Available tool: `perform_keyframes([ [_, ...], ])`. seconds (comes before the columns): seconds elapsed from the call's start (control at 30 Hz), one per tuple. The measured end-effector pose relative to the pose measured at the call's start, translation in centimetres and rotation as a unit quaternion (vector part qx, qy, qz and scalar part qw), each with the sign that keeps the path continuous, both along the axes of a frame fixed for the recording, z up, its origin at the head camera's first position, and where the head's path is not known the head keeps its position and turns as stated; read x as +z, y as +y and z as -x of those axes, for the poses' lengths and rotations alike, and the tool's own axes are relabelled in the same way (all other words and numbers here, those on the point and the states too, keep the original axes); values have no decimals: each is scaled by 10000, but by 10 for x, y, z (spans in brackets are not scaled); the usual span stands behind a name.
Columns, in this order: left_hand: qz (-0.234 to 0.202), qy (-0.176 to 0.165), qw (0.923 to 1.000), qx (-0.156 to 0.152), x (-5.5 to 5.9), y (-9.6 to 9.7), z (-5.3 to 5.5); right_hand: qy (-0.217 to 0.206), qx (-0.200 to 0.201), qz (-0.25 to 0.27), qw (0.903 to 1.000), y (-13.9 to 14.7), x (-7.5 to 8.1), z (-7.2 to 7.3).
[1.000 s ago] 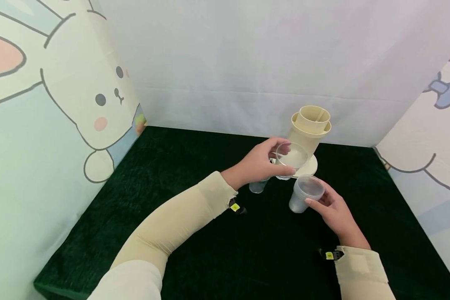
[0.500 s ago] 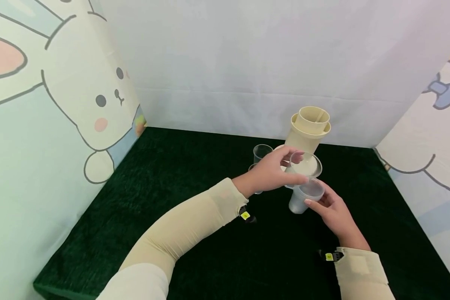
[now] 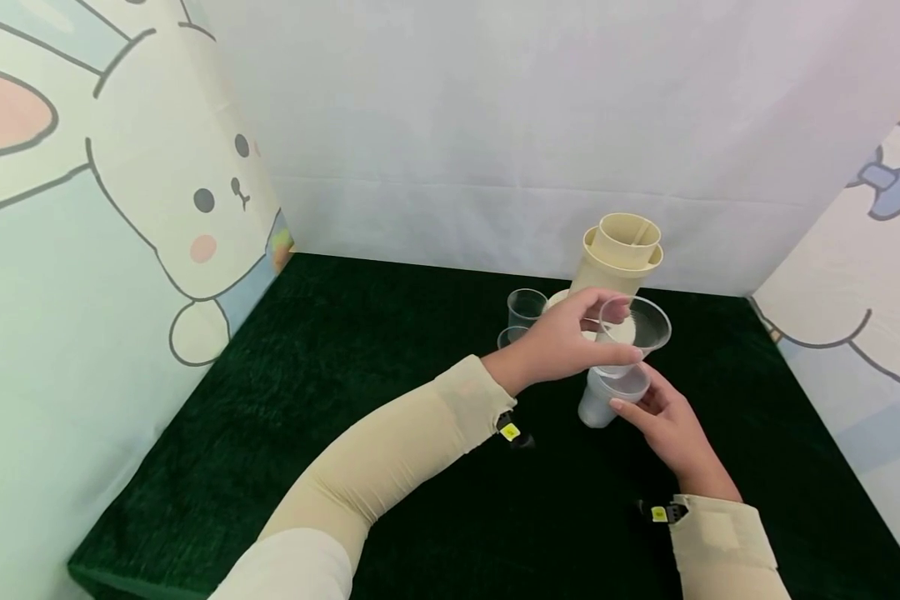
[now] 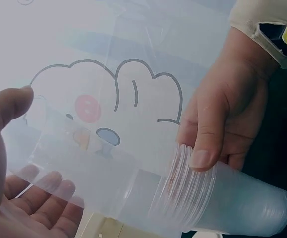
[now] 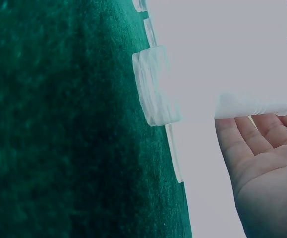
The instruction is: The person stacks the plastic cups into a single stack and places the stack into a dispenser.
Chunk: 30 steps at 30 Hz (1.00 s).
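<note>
My left hand holds a clear plastic cup between thumb and fingers, just above a stack of nested plastic cups. My right hand grips that stack from the right, thumb near the rims. In the left wrist view, several rims sit close together under the right thumb. The held cup's bottom end overlaps the stack's mouth there. The right wrist view is mostly washed out, with the right palm at the lower right. Two more clear cups, one at the back, stand left of the left hand.
Behind the hands stands a cream cylindrical container with a smaller cream cup set in its top. A white round disc lies at its base, partly hidden. Dark green cloth covers the table, with a pale curtain behind.
My left hand has carried its cup rightward, from beside the stack to over it, uncovering the two cups behind. The right hand and stack have hardly moved.
</note>
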<state>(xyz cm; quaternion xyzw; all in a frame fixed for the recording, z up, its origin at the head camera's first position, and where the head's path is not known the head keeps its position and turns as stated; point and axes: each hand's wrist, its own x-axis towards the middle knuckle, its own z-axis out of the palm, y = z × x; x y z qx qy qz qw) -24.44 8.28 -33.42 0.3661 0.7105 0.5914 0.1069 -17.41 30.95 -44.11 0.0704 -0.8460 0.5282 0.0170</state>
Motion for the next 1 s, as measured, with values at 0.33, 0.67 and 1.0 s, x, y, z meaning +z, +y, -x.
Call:
perform_keyframes([
  [0.33,-28,-79,9999,83,-3,4,1,13,4,19,10000,1,-3,1],
  [0.67,-72,-560,9982,198,-17,9,7,-20,-59,-8,10000,0,-3,1],
  [1.0,-167,-629,9976,245,-16,13,11,-66,-91,-93,9999,1,-3,2],
])
